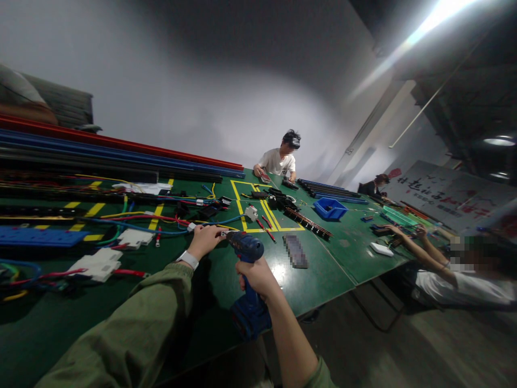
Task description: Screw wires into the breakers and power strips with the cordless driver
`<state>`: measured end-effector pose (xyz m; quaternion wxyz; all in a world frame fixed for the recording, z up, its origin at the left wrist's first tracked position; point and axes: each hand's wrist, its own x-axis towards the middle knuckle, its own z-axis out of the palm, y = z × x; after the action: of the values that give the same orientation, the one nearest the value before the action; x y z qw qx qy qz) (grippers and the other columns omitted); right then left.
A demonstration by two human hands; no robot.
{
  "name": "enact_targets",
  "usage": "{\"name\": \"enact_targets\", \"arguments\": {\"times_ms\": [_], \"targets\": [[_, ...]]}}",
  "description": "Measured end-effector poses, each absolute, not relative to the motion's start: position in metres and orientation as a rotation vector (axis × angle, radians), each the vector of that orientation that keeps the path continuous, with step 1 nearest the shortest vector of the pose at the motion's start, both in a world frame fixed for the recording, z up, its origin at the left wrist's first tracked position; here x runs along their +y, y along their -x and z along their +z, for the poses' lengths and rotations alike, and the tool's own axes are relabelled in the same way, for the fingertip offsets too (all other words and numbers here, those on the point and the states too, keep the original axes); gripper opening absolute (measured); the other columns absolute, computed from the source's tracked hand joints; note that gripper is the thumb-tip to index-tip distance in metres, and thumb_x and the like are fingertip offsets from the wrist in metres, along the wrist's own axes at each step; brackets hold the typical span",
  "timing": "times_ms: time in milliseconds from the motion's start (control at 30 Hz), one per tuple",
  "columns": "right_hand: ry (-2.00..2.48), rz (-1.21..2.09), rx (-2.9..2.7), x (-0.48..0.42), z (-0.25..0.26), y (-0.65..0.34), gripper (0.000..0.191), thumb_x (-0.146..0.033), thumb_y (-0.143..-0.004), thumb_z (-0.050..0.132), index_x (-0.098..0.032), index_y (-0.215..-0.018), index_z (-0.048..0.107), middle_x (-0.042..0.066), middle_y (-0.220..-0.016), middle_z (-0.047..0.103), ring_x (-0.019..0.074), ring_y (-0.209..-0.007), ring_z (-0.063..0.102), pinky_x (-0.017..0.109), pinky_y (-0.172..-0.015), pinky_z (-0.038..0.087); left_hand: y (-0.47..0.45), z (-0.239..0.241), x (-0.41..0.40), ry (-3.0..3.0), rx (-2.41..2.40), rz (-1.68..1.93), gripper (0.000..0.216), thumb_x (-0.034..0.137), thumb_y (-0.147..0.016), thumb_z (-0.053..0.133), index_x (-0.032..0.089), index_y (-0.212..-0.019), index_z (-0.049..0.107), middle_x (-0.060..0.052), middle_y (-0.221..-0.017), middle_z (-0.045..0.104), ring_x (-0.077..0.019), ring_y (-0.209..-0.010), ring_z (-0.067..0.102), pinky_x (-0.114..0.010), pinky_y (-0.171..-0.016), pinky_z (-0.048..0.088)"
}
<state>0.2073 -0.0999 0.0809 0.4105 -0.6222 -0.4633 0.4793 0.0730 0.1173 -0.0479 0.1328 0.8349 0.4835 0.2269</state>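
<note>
My right hand (258, 275) is wrapped around the grip of a blue cordless drill (247, 247), whose front end points left and away over the table. At the drill's tip is my left hand (207, 241), its fingers pinched together. What they hold is too small and partly hidden to name. Just beside that hand lies a small white connector (192, 227) with red and blue cables (161, 223) running off to the left. A red lead (158, 237) with a metal end rests on the green table a little further left.
White housings (97, 265) with cables and a blue strip (40, 236) cover the left of the green table (323, 285). Ahead are a phone-like slab (295, 251), a blue bin (330, 209) and a black rail (309, 223). Co-workers sit at the far side (278, 159) and right (464, 280).
</note>
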Motion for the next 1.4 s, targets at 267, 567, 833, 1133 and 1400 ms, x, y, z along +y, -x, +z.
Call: {"name": "enact_targets", "arguments": {"times_ms": [267,567,833,1133,1400], "targets": [[1.521,1.187,-1.192,-0.0969,0.0757,-0.2087,0.01,-0.02,-0.065,0.055,-0.02,-0.075,0.053,-0.008,-0.042,0.044,0.0115,-0.036,0.045,0.022,-0.038,0.033,-0.0728,-0.0492,0.1174,-2.431,1.409,0.66,0.035,0.051,-0.09,0.055,0.042,-0.121,0.069,-0.005,-0.115,0.073,-0.0291,-0.11,0.06,-0.044,-0.095,0.024],[1.547,1.185,-1.182,-0.0974,0.0766,-0.2079,0.007,-0.02,-0.065,0.056,-0.019,-0.072,0.053,-0.008,-0.042,0.044,0.0112,-0.037,0.045,0.022,-0.04,0.034,-0.0728,-0.0493,0.1179,-2.425,1.406,0.666,0.034,0.049,-0.09,0.055,0.042,-0.121,0.068,-0.005,-0.116,0.073,-0.0286,-0.109,0.06,-0.045,-0.096,0.024],[1.561,1.193,-1.18,-0.0995,0.0779,-0.2083,0.003,-0.019,-0.068,0.054,-0.02,-0.069,0.051,-0.007,-0.039,0.044,0.0111,-0.036,0.044,0.022,-0.04,0.033,-0.0726,-0.0443,0.1143,-2.419,1.408,0.664,0.034,0.047,-0.089,0.056,0.043,-0.12,0.069,-0.005,-0.116,0.073,-0.0287,-0.11,0.06,-0.044,-0.097,0.024],[1.48,1.215,-1.198,-0.0941,0.0733,-0.2109,0.018,-0.019,-0.065,0.055,-0.02,-0.083,0.053,-0.009,-0.045,0.045,0.0124,-0.035,0.046,0.022,-0.037,0.034,-0.0728,-0.0445,0.1146,-2.417,1.412,0.651,0.034,0.047,-0.09,0.055,0.043,-0.121,0.069,-0.005,-0.115,0.073,-0.0287,-0.111,0.059,-0.044,-0.097,0.024],[1.52,1.208,-1.172,-0.0962,0.0725,-0.2101,0.006,-0.02,-0.066,0.054,-0.02,-0.072,0.052,-0.008,-0.041,0.044,0.0118,-0.036,0.046,0.022,-0.039,0.033,-0.0719,-0.0438,0.1122,-2.449,1.402,0.685,0.032,0.045,-0.091,0.054,0.043,-0.12,0.069,-0.004,-0.116,0.073,-0.0284,-0.109,0.06,-0.045,-0.097,0.024]]}}
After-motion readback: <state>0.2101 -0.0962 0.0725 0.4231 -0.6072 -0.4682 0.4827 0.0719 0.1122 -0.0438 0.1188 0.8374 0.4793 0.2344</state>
